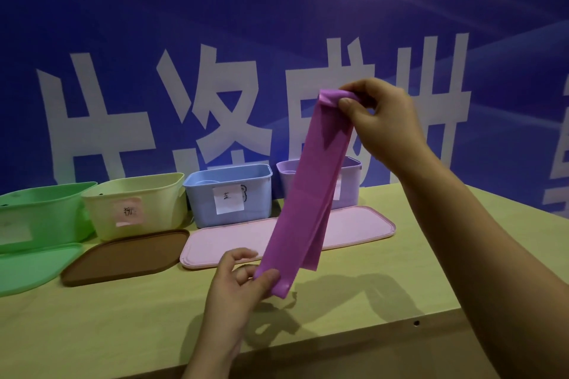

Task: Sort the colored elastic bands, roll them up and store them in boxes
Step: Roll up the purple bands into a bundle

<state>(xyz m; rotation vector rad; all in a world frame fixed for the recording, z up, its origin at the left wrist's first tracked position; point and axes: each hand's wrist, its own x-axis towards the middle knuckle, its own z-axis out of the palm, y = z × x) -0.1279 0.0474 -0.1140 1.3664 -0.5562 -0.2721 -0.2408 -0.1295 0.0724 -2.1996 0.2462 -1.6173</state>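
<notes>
Purple band (311,181) pinched: right hand (381,120) top, left hand (237,283) bottom.

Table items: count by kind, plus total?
Boxes: 4 (green, yellow, blue, purple)
Lids: 3 (green, brown, pink)
Elastic bands: 1, purple band, held off the table by both hands
Total: 8

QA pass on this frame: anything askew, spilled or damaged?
Nothing spilled or damaged. The purple band hangs folded over, unrolled, pinched by the right hand at the top and the left hand at the bottom. All four boxes stand upright; the purple box sits partly hidden behind the band. Three lids lie flat on the table.
</notes>
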